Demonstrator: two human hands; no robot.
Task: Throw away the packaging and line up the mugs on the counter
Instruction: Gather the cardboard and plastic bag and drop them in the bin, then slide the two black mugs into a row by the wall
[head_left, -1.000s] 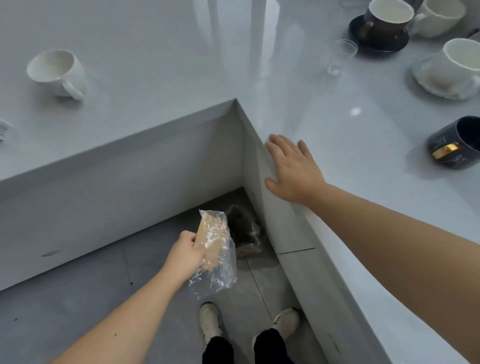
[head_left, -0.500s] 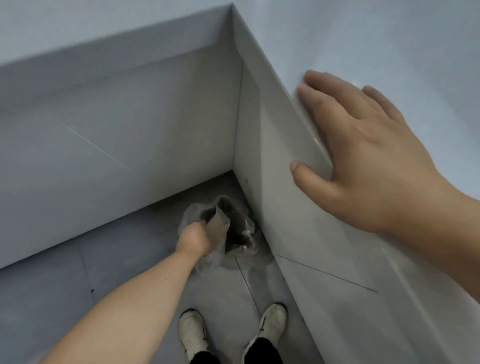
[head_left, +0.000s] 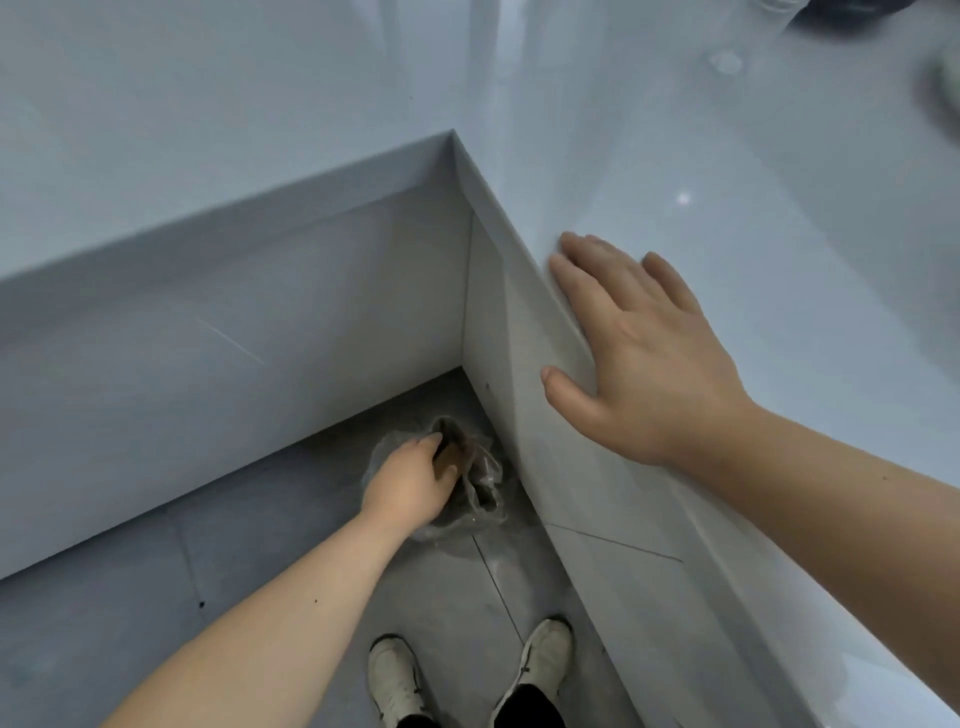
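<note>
The left hand reaches down to the floor in the inner corner and grips the brown packaging at the mouth of a clear plastic bag. The right hand lies open and flat on the edge of the surface.

right hand on counter edge, bag on floor below

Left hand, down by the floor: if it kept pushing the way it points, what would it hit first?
The left hand points into the clear plastic bag in the floor corner, so it would likely meet the bag's contents first; the counter base stands close behind. Depth is unclear.
</note>
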